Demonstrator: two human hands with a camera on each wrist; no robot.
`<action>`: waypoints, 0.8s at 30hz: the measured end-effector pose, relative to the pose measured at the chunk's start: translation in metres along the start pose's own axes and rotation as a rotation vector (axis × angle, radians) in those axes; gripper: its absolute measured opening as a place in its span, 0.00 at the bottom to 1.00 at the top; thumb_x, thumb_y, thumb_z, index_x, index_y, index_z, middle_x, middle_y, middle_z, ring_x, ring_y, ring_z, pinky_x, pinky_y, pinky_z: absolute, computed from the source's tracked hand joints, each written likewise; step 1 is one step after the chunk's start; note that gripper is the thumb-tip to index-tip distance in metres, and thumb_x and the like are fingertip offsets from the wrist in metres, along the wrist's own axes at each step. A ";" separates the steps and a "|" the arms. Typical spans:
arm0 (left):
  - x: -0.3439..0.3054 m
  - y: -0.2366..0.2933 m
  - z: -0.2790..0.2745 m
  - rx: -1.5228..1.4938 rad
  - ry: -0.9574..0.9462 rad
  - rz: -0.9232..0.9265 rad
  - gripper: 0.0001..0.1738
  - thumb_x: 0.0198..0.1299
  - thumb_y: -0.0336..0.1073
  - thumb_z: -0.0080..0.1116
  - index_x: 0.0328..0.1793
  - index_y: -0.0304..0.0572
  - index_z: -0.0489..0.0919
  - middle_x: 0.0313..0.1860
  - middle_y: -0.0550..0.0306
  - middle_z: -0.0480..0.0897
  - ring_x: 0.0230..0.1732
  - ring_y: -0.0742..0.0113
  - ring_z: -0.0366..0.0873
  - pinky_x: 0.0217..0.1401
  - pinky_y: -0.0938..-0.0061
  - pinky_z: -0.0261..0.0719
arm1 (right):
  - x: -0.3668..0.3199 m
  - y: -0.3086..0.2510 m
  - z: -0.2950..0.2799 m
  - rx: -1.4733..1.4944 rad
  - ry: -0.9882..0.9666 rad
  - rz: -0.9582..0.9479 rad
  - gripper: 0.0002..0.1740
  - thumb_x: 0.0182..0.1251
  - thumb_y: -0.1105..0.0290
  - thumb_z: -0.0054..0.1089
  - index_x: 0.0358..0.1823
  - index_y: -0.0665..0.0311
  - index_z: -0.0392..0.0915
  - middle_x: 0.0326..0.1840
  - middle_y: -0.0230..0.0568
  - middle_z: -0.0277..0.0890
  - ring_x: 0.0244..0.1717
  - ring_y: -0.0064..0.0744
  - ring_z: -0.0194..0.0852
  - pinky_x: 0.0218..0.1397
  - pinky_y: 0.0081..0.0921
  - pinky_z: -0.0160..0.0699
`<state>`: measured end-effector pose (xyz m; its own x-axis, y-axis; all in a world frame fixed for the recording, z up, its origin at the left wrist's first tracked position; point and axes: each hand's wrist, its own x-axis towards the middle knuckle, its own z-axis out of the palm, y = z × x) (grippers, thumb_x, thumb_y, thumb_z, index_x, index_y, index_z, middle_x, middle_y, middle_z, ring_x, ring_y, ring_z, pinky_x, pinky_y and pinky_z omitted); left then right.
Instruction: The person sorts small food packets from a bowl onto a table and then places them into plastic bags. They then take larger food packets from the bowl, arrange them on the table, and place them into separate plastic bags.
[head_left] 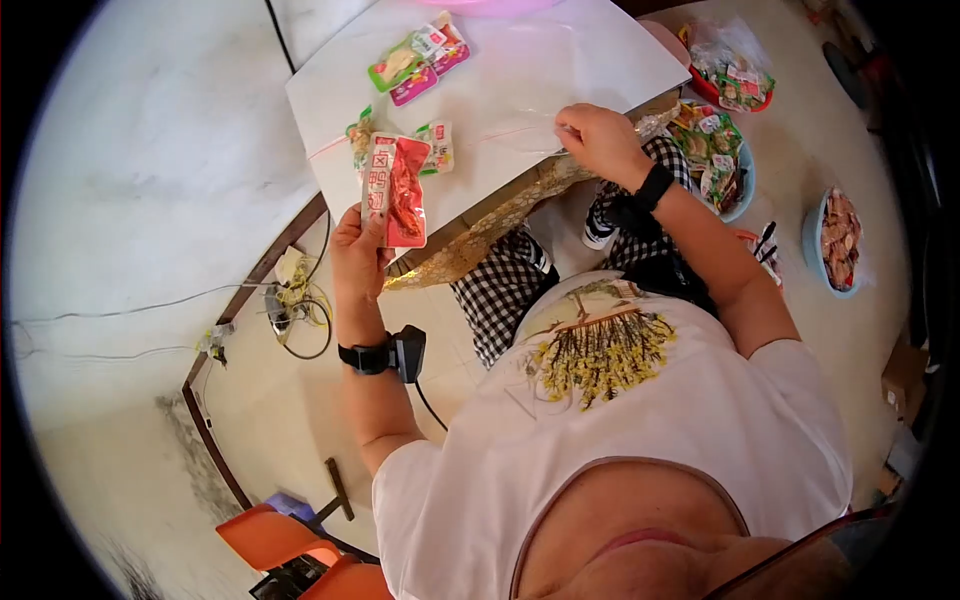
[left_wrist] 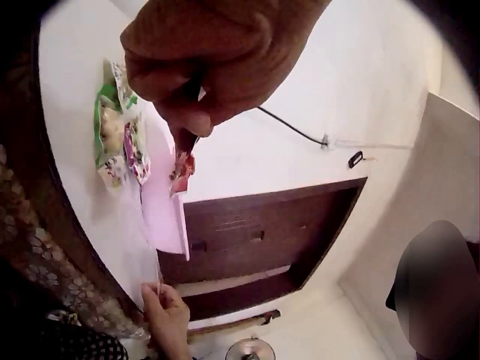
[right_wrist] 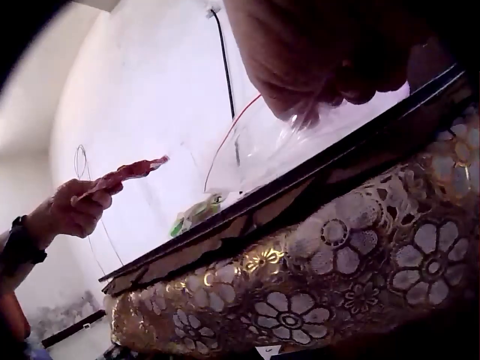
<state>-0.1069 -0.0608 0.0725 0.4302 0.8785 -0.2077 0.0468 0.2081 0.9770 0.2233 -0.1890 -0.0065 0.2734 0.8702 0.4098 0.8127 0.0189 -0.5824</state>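
In the head view my left hand [head_left: 358,250] pinches the lower end of a red snack packet [head_left: 397,190], raised over the table's near left edge. The left wrist view shows that packet [left_wrist: 182,176] edge-on below the fingers. My right hand [head_left: 605,143] pinches the edge of a clear plastic zip bag [head_left: 530,75], which lies flat on the white table. A red line [right_wrist: 227,139] along the bag shows in the right wrist view. Behind the red packet, and partly hidden by it, lie green-and-white packets [head_left: 437,147]. Further back are green [head_left: 395,65] and purple [head_left: 413,88] packets.
On the right stand a red basket [head_left: 765,101] of packets, a blue basin [head_left: 746,190] of green packets and another blue basin [head_left: 812,250] of reddish-brown packets. A patterned cloth [right_wrist: 292,319] hangs from the table's front edge. Cables [head_left: 300,310] run at left, near orange chairs [head_left: 280,540].
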 end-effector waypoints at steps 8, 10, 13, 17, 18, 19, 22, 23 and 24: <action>0.072 -0.012 -0.049 -0.097 0.076 0.011 0.05 0.66 0.29 0.54 0.46 0.38 0.75 0.25 0.64 0.76 0.17 0.78 0.65 0.19 0.82 0.61 | 0.019 0.014 0.004 -0.049 -0.034 -0.049 0.07 0.62 0.67 0.56 0.28 0.62 0.74 0.27 0.43 0.73 0.31 0.50 0.73 0.34 0.44 0.70; 0.093 0.002 -0.041 -0.102 0.072 -0.012 0.05 0.66 0.29 0.55 0.46 0.38 0.75 0.26 0.63 0.76 0.18 0.78 0.67 0.19 0.82 0.63 | 0.021 0.017 0.009 -0.042 -0.014 -0.057 0.07 0.62 0.67 0.55 0.28 0.61 0.74 0.25 0.43 0.72 0.30 0.50 0.73 0.33 0.44 0.70; 0.125 0.010 -0.041 -0.037 0.084 -0.013 0.06 0.65 0.28 0.55 0.47 0.37 0.75 0.26 0.63 0.77 0.19 0.78 0.69 0.20 0.83 0.65 | 0.021 0.018 0.015 -0.054 0.038 -0.076 0.07 0.62 0.67 0.55 0.28 0.61 0.74 0.26 0.43 0.74 0.30 0.49 0.74 0.33 0.43 0.72; 0.187 -0.020 -0.088 0.903 0.225 0.179 0.17 0.61 0.36 0.60 0.53 0.34 0.76 0.31 0.53 0.81 0.32 0.56 0.79 0.34 0.65 0.78 | 0.021 0.018 0.015 -0.030 0.037 -0.083 0.06 0.61 0.68 0.56 0.28 0.60 0.75 0.26 0.41 0.75 0.30 0.47 0.75 0.32 0.41 0.73; 0.195 -0.023 -0.091 1.319 0.307 0.278 0.20 0.60 0.38 0.61 0.55 0.34 0.77 0.34 0.49 0.82 0.37 0.50 0.81 0.39 0.60 0.80 | 0.022 0.017 0.014 -0.023 0.037 -0.086 0.06 0.60 0.68 0.56 0.28 0.60 0.75 0.26 0.40 0.74 0.29 0.47 0.75 0.32 0.41 0.73; 0.193 -0.015 -0.077 1.386 0.380 0.419 0.22 0.58 0.39 0.62 0.56 0.34 0.77 0.38 0.46 0.82 0.42 0.47 0.79 0.44 0.57 0.79 | 0.022 0.015 0.013 -0.043 0.026 -0.077 0.04 0.59 0.70 0.57 0.28 0.60 0.75 0.26 0.40 0.74 0.29 0.46 0.75 0.31 0.39 0.73; 0.188 0.006 -0.008 1.430 0.452 0.712 0.26 0.54 0.42 0.65 0.59 0.40 0.77 0.55 0.42 0.77 0.58 0.45 0.73 0.57 0.53 0.75 | 0.021 0.015 0.015 -0.051 0.025 -0.070 0.03 0.59 0.70 0.58 0.28 0.60 0.76 0.26 0.40 0.74 0.28 0.46 0.75 0.30 0.39 0.73; 0.191 0.008 0.011 1.380 0.370 0.726 0.27 0.52 0.40 0.67 0.59 0.40 0.77 0.56 0.44 0.77 0.58 0.45 0.74 0.57 0.54 0.75 | 0.021 0.013 0.013 -0.042 0.025 -0.071 0.04 0.59 0.70 0.58 0.27 0.60 0.76 0.26 0.41 0.74 0.28 0.46 0.75 0.30 0.39 0.73; 0.201 0.007 0.025 1.350 0.298 0.700 0.29 0.50 0.39 0.69 0.60 0.42 0.77 0.60 0.45 0.76 0.61 0.45 0.73 0.58 0.56 0.75 | 0.020 0.013 0.013 -0.038 0.033 -0.076 0.04 0.58 0.70 0.58 0.27 0.60 0.76 0.26 0.41 0.74 0.28 0.47 0.75 0.30 0.39 0.73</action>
<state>0.0020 0.1067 0.0386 0.5319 0.7163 0.4517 0.7407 -0.6521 0.1619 0.2324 -0.1646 -0.0146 0.2271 0.8502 0.4750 0.8503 0.0647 -0.5222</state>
